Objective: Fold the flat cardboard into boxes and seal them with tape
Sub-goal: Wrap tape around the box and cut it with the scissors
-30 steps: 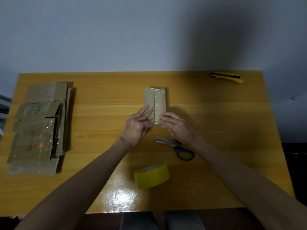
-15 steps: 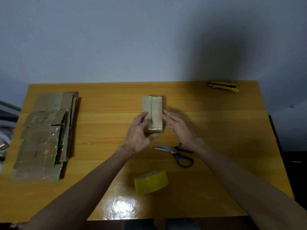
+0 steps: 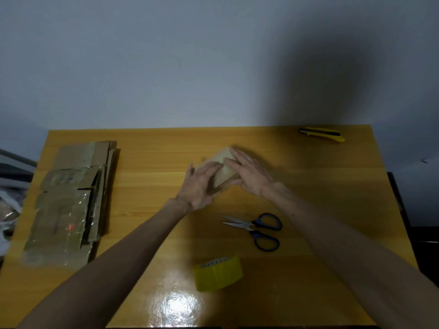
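The counter fills the lower half of the frame. A stack of flat cardboard lies along its left edge. The box sits mid-counter, turned at an angle. The left grip rests on its left side and the right grip on its right. The scissors lie below and right of the box. The tape roll lies lower, near bottom centre. The utility knife lies at the counter's upper right corner, well apart.
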